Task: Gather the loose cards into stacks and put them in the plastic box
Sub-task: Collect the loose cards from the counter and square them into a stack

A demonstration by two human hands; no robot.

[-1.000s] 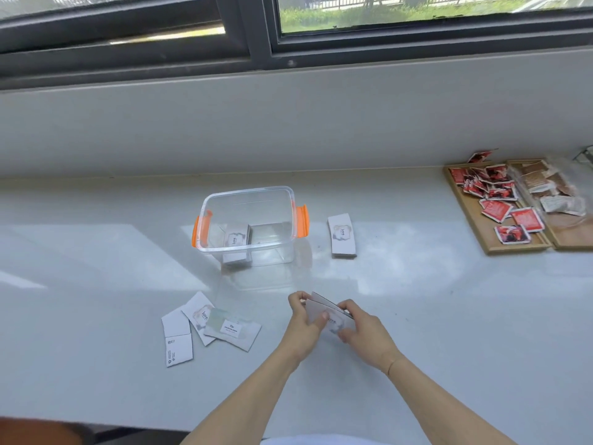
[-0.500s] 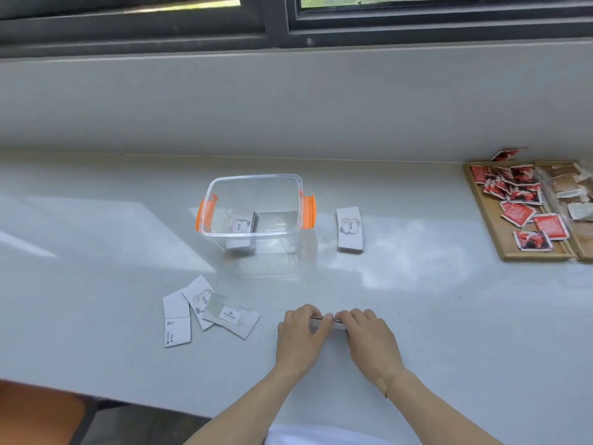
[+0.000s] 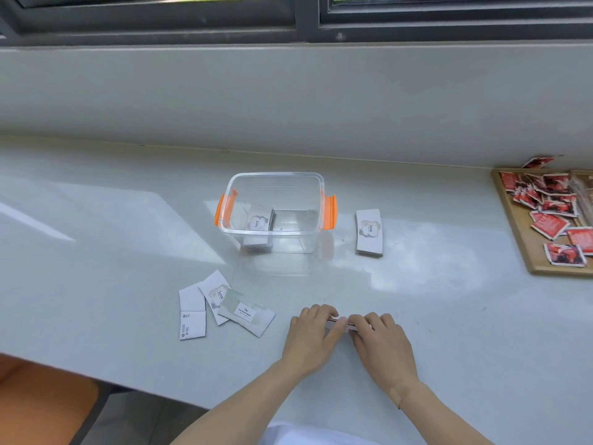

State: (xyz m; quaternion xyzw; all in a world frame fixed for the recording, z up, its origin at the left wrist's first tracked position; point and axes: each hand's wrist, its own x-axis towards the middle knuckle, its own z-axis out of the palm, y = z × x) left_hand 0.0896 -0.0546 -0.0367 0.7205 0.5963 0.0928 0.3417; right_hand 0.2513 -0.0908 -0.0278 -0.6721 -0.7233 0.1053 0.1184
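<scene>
While both hands press together at the near edge of the pale table, the left hand and right hand are clamped on a thin stack of cards stood on its long edge, fingers curled over the top, seemingly to tap the cards square against the surface. Just to the left lie loose cards, fanned and overlapping, some showing blank backs, one printed "love"; these look to be waiting their turn to be gathered. Farther back, near the middle, stands the clear plastic box with orange side clips, lid off, and one stack of cards sits inside against its left wall. Beside the box on the right, apart from it, rests a finished stack, face up, probably set close for quick loading. At the far right, a wooden tray holds scattered red packets, which seem unrelated to the task.
</scene>
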